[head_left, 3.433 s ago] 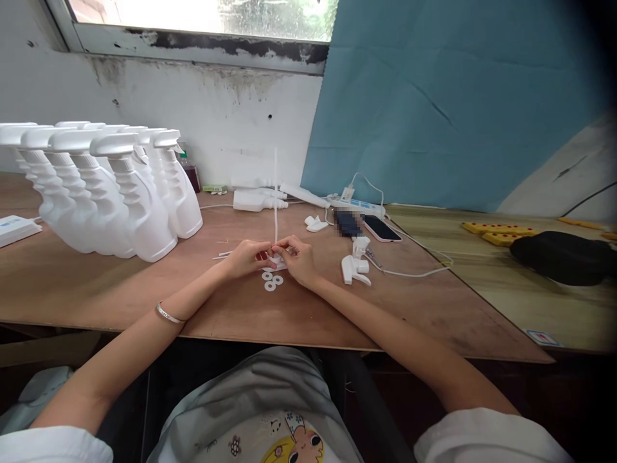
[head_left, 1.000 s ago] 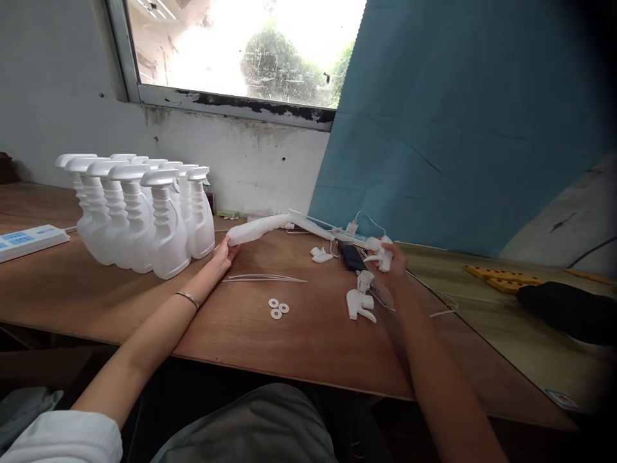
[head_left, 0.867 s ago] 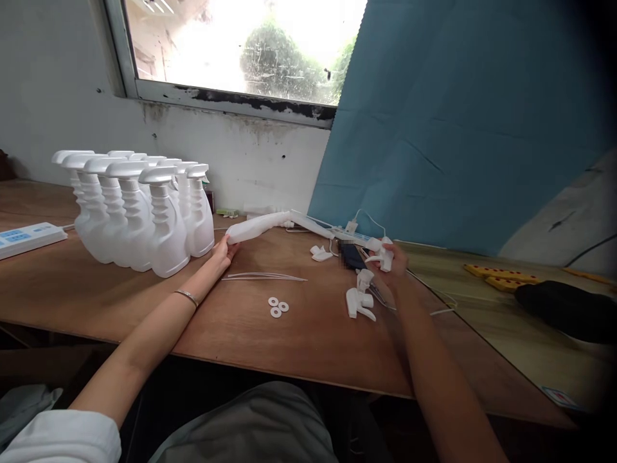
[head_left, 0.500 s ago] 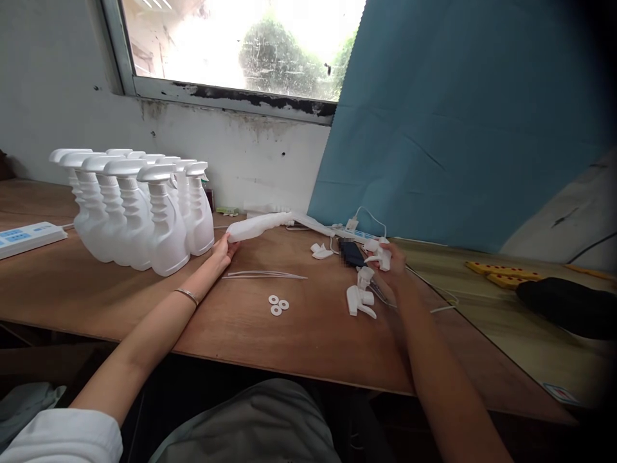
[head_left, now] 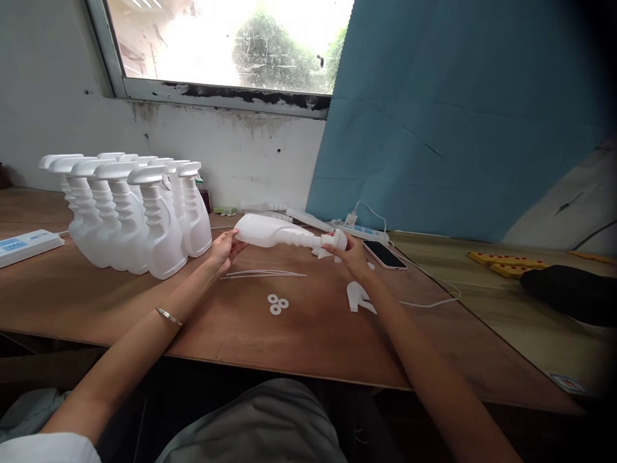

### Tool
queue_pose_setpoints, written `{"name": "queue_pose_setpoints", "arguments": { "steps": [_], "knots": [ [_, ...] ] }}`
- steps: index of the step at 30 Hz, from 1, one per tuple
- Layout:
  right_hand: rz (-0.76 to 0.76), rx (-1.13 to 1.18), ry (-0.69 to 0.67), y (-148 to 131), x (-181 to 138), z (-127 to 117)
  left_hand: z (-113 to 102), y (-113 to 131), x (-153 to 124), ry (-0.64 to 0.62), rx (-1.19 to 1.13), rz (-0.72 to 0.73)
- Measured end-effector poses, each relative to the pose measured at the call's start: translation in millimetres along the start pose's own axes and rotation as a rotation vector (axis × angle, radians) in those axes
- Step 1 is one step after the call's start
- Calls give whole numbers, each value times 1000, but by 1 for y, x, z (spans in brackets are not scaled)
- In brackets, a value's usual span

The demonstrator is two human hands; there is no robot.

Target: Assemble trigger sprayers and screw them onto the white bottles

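A white plastic bottle (head_left: 274,231) lies sideways in the air above the table, its neck to the right. My left hand (head_left: 225,251) is closed on its base end. At the neck, my right hand (head_left: 351,255) grips a white trigger spray head (head_left: 339,240) whose collar meets the bottle's mouth; whether it is threaded on cannot be seen. Below my right wrist lies a loose spray head (head_left: 359,297), and other white pieces are partly covered by the hand. Thin white dip tubes (head_left: 263,274) and several white washers (head_left: 279,303) lie in front.
Several upright spray bottles (head_left: 164,238) stand in a cluster on the left, beside a power strip (head_left: 29,245). At right are a phone (head_left: 385,254) and a white cable (head_left: 429,304). More white bottles (head_left: 308,218) lie near the wall.
My right hand has brought a spray head leftward to the bottle's neck. My left hand has turned the bottle more level and nearer. The phone, earlier partly covered, now shows plainly.
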State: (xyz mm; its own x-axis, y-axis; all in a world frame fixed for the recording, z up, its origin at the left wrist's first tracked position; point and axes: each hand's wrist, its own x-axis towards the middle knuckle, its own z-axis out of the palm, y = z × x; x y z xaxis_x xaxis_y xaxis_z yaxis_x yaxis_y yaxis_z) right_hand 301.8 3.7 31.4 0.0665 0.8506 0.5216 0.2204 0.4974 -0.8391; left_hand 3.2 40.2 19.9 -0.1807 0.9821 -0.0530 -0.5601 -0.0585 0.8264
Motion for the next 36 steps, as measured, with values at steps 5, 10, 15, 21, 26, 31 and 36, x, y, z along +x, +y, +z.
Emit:
{"name": "queue_pose_setpoints", "arguments": {
  "steps": [5, 10, 15, 21, 26, 31, 36],
  "knots": [
    [-197, -200, 30, -6, -11, 18, -11, 1, -1, 29, 1, 6],
    [-388, -433, 73, -5, -21, 22, -14, 2, -2, -11, 19, 51],
    [-186, -386, 90, -5, -27, 26, -13, 6, -7, -99, 27, 134],
    [39, -46, 133, 8, -24, 31, -15, 2, -7, -182, 31, 115],
    [206, 90, 110, 6, -26, 36, -17, -1, -8, -189, 50, 115],
    [240, 120, 61, 10, -31, 42, -19, 2, -8, -142, 67, 155],
    [302, 212, 102, 19, -31, 45, -20, 4, -8, -188, 82, 154]
  ]
}}
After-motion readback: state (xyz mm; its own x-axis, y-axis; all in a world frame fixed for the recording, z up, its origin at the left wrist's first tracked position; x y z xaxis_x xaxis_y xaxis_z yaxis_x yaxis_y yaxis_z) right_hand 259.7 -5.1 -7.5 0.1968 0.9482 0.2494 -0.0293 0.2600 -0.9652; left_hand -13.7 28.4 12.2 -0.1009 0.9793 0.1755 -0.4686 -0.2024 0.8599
